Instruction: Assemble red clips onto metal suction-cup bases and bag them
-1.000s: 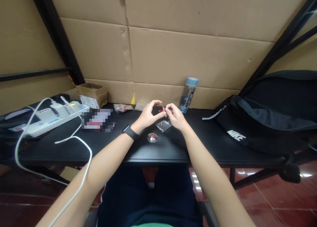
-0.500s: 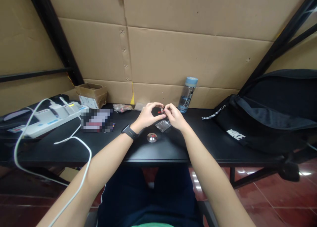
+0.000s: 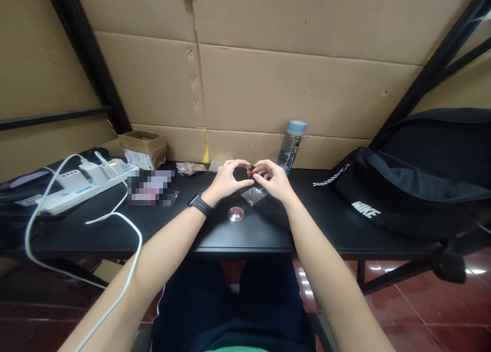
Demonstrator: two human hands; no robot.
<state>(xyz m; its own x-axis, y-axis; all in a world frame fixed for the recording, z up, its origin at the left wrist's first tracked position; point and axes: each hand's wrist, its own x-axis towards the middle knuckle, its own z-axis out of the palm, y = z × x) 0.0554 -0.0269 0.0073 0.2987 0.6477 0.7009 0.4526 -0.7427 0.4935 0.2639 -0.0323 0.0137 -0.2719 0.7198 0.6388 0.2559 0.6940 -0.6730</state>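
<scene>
Above the black table (image 3: 261, 234), my left hand (image 3: 227, 180) pinches a small thin item, seen edge-on between thumb and fingertips. My right hand (image 3: 273, 179) faces it, its fingertips closed on a small red and black piece (image 3: 253, 171) that meets the left hand's item. Exactly what the pieces are is too small to tell. Beneath the hands lies a clear plastic bag (image 3: 253, 195). A shiny round metal disc (image 3: 236, 214) with a red patch rests nearer the table's front edge.
A water bottle (image 3: 292, 146) stands behind my right hand. To the right sits a black backpack (image 3: 406, 188). At the left are a white power strip (image 3: 88, 185) with a cable, an open cardboard box (image 3: 143, 150), a blurred item (image 3: 151, 187) and a plastic packet (image 3: 191, 168).
The fingers of my right hand have spread and shifted, showing more of the red and black piece. My left hand has stayed nearly in place.
</scene>
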